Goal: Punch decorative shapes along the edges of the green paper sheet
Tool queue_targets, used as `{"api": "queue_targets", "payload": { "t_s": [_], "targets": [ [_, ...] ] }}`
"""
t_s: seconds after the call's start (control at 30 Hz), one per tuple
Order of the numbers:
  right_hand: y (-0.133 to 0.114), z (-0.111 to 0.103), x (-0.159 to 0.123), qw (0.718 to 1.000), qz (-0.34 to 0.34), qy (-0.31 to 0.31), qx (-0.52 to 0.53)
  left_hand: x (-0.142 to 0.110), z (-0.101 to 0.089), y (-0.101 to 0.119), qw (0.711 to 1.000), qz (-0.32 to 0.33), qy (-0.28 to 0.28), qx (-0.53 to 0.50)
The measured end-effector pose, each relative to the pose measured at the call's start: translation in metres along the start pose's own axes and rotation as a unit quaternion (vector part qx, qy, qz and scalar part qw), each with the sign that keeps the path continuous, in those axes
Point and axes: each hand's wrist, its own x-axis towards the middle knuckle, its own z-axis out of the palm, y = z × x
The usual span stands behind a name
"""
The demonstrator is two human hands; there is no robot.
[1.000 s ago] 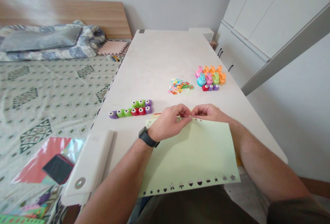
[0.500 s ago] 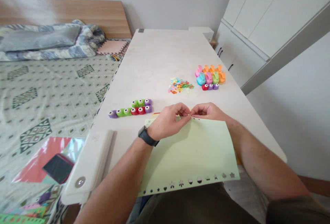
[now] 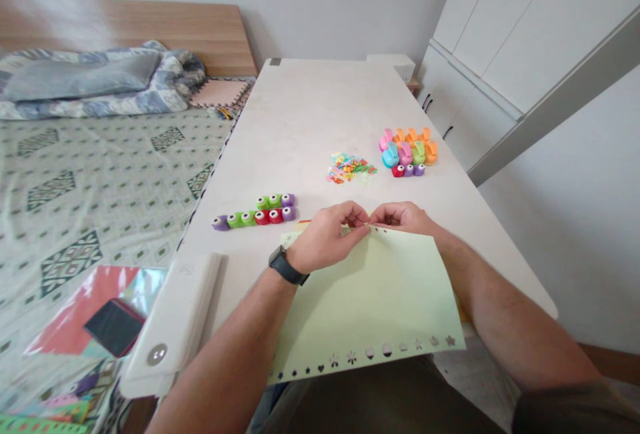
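Observation:
A pale green sheet of paper (image 3: 375,287) hangs over the table's near edge, with punched shapes along its near border and small holes at its far edge. My left hand (image 3: 337,231), a dark watch on its wrist, pinches the sheet's far edge between thumb and fingers. Right beside it, the fingertips of my right hand (image 3: 400,215) are closed on the same edge, nearly touching the left thumb. Any small scrap between the fingertips is too hidden to make out. Yellow-orange paper (image 3: 304,224) peeks out under the sheet.
Small craft punches (image 3: 260,215) stand in rows at left; larger colourful punches (image 3: 410,149) are at right. A pile of paper cutouts (image 3: 347,167) lies mid-table. A white laminator-like device (image 3: 173,321) sits at the table's left edge. A phone (image 3: 114,327) rests on the bed.
Both hands keep their pinch at the sheet's far edge, nearly still. The view has shifted very slightly.

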Motion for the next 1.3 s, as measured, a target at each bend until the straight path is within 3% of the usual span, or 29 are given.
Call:
{"api": "queue_targets", "payload": {
  "t_s": [0.7, 0.93, 1.3],
  "targets": [
    [0.0056, -0.0014, 0.0008, 0.998, 0.011, -0.021, 0.054, 0.0003, 0.0014, -0.0032, 1.0, 0.015, 0.0, -0.014],
    [0.0027, 0.003, 0.0001, 0.996, 0.033, 0.004, 0.088, 0.0002, 0.0018, -0.0049, 0.999, 0.042, 0.011, -0.005],
    [0.0038, 0.0018, 0.0018, 0.999, 0.009, -0.009, 0.044, 0.0011, 0.0042, -0.0088, 0.997, 0.075, 0.023, 0.003]
  ]
}}
